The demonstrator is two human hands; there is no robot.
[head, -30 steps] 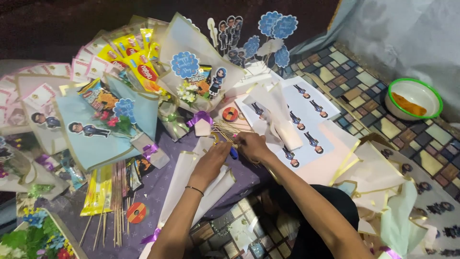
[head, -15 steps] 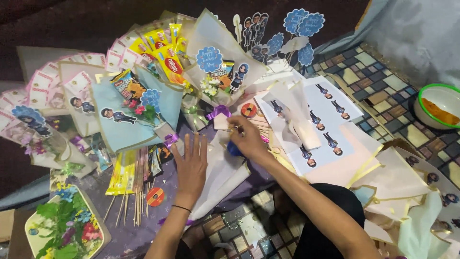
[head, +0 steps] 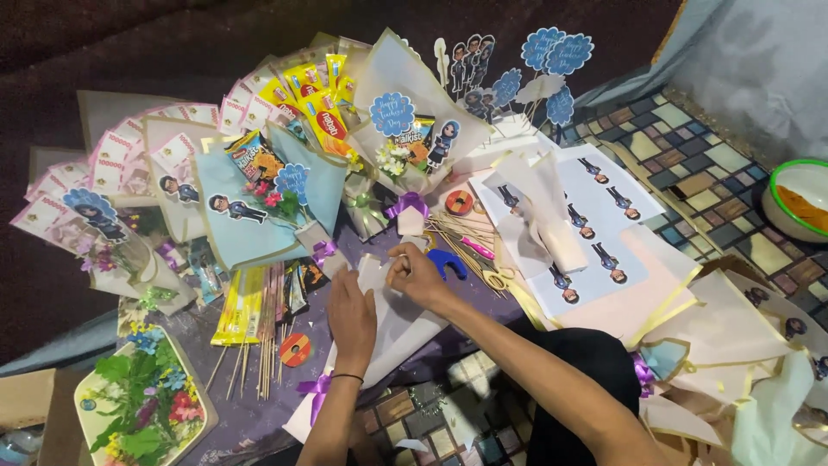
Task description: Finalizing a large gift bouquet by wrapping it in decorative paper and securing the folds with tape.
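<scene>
A cream paper-wrapped cone bouquet [head: 390,332] with a purple ribbon [head: 315,386] lies on the purple cloth in front of me. My left hand [head: 352,318] rests flat on its wrapping paper, fingers together. My right hand [head: 417,274] pinches the paper's upper edge with bent fingers. Blue-handled scissors [head: 447,261] lie just right of that hand, beside a bundle of wooden skewers [head: 461,235].
Finished snack bouquets in blue paper [head: 259,203] and cream paper [head: 405,121] fan out behind. Printed sheets of cartoon figure cutouts [head: 595,233] lie at right. A tape roll [head: 295,349], more skewers [head: 259,336], a tray of artificial flowers [head: 142,401] and a green-rimmed bowl [head: 798,203] are nearby.
Both hands have drawn together onto the cream wrapper; the right hand came back from beside the scissors to the paper's edge. The camera view shifted slightly.
</scene>
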